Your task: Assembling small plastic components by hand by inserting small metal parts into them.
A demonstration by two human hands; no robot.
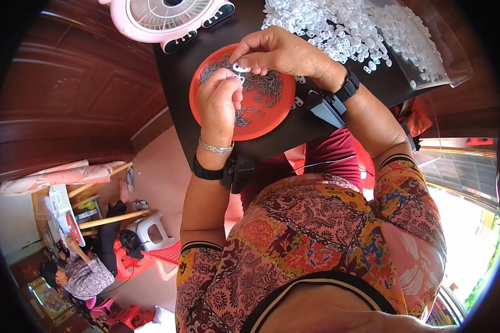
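Note:
Over a round orange-red plate (pixel 268 125), my two hands meet fingertip to fingertip. My right hand (pixel 286 53) pinches a small white oval plastic piece with holes (pixel 240 67). Just below it, my left hand (pixel 219 102) is closed on another small white plastic piece (pixel 241 80), mostly covered by the fingers. Whether the two pieces are joined cannot be made out. Many thin grey metal pins (pixel 266 89) lie scattered in the plate under my hands. A few loose white pieces (pixel 298 102) rest on the dark table beside the plate's right edge.
A large heap of white plastic pieces (pixel 330 33) covers the table's far right, partly in a clear plastic tray (pixel 447 77). At the far left stands a pink fan (pixel 161 19). Another person (pixel 89 275) sits at a separate workplace on the left, near red and white stools (pixel 155 233).

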